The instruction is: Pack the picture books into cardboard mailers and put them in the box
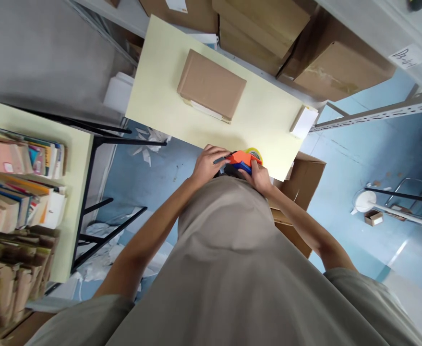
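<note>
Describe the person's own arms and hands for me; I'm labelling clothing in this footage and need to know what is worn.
Both arms are bare from the short sleeves down. The sleeves belong to a plain beige-grey T-shirt with no print visible. The left hand and right hand are bare: no gloves. No watch, bracelet or ring can be made out on either wrist or hand at this size.

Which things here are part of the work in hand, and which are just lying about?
In hand: orange tape dispenser, gripped by left hand and right hand at the near edge of the cream table.

Lying about: brown parcel; small white box; book stacks; cardboard cartons.
</note>
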{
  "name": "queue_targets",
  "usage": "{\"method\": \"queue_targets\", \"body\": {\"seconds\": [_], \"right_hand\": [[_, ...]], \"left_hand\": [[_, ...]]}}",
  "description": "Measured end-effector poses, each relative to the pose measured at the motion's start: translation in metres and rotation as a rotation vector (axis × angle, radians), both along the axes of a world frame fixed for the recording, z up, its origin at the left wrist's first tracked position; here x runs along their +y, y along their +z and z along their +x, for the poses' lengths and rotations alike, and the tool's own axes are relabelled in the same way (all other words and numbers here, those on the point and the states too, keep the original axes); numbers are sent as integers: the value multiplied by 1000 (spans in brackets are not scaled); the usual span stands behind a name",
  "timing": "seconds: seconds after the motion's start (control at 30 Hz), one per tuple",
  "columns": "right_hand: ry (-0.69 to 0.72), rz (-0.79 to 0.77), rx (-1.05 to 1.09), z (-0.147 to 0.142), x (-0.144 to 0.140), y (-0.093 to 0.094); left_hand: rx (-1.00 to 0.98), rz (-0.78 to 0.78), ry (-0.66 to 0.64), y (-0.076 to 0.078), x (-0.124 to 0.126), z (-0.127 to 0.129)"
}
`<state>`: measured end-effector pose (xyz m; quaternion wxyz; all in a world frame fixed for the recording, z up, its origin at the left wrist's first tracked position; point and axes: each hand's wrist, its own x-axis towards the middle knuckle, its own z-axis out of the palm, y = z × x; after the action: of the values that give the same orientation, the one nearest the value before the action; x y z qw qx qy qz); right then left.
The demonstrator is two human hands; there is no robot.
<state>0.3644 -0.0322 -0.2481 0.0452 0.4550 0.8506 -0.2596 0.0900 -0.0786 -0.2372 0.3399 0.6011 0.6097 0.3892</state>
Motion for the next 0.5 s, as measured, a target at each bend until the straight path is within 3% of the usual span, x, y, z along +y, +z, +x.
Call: {"method": "queue_targets", "body": {"seconds": [0.23,0.5], "right_hand": [[-153,-34,-37,-20,-22,17],[-84,61,-4,-29,-36,21]], "left_hand": [[39,-23,-43,5,-7,-13],[29,-72,-168,18,-16,-27]]}}
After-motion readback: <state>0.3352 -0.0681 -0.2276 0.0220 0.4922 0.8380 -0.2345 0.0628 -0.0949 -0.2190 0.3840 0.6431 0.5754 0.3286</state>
